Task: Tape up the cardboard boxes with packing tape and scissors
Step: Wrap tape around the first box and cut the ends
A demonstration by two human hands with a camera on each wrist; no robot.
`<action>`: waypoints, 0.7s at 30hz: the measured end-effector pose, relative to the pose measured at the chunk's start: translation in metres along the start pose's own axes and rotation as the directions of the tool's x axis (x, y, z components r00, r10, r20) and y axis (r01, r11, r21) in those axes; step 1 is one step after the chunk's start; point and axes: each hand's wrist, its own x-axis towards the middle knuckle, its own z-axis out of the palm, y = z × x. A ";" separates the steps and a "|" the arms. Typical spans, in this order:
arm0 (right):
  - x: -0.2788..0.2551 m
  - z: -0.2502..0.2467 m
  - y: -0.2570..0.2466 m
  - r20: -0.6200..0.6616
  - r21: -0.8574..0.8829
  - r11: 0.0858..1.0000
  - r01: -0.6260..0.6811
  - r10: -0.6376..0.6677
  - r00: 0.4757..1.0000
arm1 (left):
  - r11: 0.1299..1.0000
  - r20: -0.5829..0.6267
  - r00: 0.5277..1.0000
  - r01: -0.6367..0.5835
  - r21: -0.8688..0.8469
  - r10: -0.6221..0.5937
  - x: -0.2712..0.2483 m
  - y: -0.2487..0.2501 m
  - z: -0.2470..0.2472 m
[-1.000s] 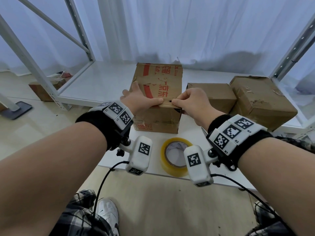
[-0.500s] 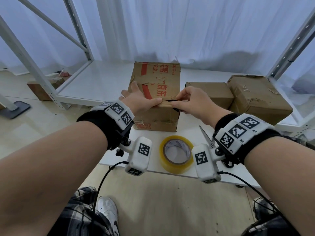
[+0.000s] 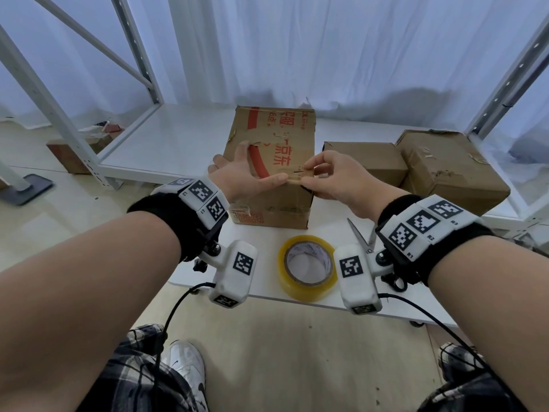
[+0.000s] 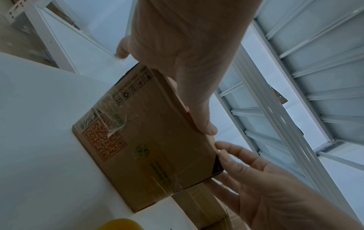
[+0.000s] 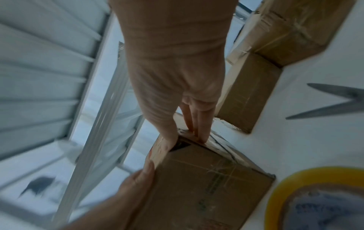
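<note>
Surface: a smooth white tabletop [image 3: 190, 156] with a glossy finish, its near edge at 6 o'clock, beige floor below.
Room: sheer white curtains [image 3: 326, 49] at 12 o'clock, flanked by white perforated metal shelf uprights [image 3: 59, 114] at 10 and 2 o'clock.
Main box: a tall brown cardboard box with red printed lettering [image 3: 276, 144] stands upright mid-table; its skin is scuffed and torn, with old clear tape wrinkled over an orange QR code on the near face (plain in the left wrist view).
Left hand: the left hand [image 3: 237, 173] lies flat over the box's top near edge, fingers straight, thumb pressing along the edge.
Right hand: the right hand [image 3: 332, 176] pinches a small strip at the top near corner between thumb and forefinger, the other fingers against the box's side.
Tape: a round roll of yellowish translucent packing tape [image 3: 307, 267] lies flat at 6 o'clock of the box, apart from it.
Scissors: grey metal scissors [image 3: 361, 236], blades parted, lie at 3 o'clock of the roll.
Others: two squat brown cardboard boxes [image 3: 416, 165], creased and taped, sit side by side at 3 o'clock.
</note>
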 end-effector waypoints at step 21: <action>0.011 -0.004 -0.003 0.070 -0.631 0.705 0.324 -0.365 0.929 | 0.773 0.119 0.765 -0.614 -0.160 0.633 -0.005 -0.004 -0.016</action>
